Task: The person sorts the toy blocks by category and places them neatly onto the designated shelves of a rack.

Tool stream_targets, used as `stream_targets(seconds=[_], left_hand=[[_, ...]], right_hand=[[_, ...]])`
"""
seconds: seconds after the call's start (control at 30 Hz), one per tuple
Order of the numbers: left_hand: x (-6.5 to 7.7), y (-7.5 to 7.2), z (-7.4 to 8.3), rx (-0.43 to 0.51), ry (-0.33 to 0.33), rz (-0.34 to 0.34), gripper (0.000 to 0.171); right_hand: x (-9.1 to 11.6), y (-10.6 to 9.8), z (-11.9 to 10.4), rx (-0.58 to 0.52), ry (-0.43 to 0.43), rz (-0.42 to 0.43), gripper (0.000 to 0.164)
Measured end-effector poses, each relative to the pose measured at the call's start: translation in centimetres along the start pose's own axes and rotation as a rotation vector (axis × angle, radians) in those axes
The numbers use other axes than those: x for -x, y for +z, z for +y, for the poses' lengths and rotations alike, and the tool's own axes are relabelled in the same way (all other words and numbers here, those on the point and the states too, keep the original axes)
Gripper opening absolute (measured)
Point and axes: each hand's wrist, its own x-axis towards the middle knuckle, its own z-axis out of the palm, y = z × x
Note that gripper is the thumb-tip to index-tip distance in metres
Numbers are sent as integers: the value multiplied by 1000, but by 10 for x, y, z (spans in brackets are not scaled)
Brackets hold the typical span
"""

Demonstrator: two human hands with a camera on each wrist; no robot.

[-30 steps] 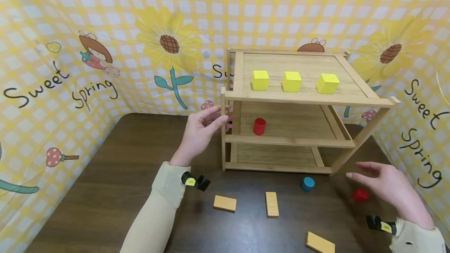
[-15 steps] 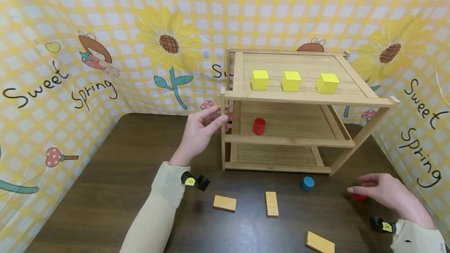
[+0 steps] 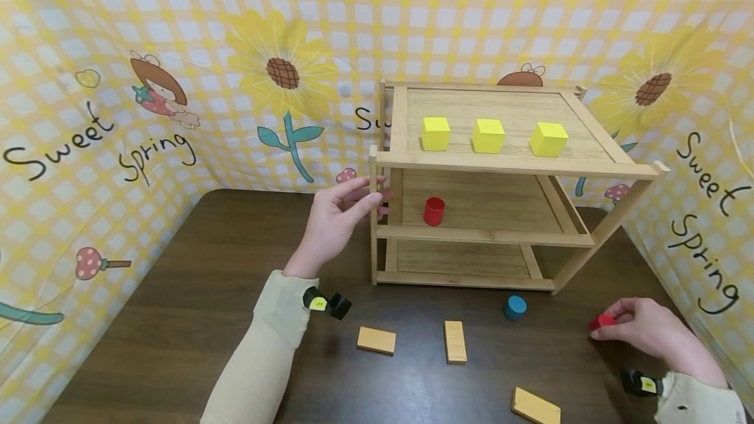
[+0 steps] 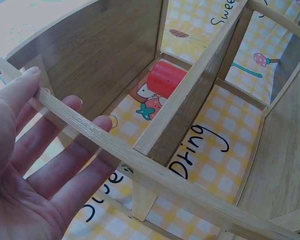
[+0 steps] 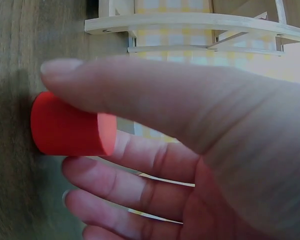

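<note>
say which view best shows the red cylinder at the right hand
The right wrist view: the red cylinder appears largest there, though the right hand partly covers it. The head view shows it small, partly hidden; the left wrist view doesn't show it.

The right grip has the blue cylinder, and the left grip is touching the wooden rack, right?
Not quite: the right grip has a red cylinder, not the blue one, as the right wrist view shows. The left grip is touching the wooden rack, as you said.
</note>
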Motion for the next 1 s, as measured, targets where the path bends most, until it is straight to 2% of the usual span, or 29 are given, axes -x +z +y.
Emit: stream_targets(seconds=[0.47,0.77,1.0], left_hand=[[0,0,0,-5,8,-3,29],[-1,0,0,-24,7,7,29],[0,0,-1,7,13,-2,29]], right_hand=[[-2,-2,-2,-10,-47,54,39],[-2,-3,-7,-49,-110,104,40],[1,-6,-13,-66,-140,136,39]])
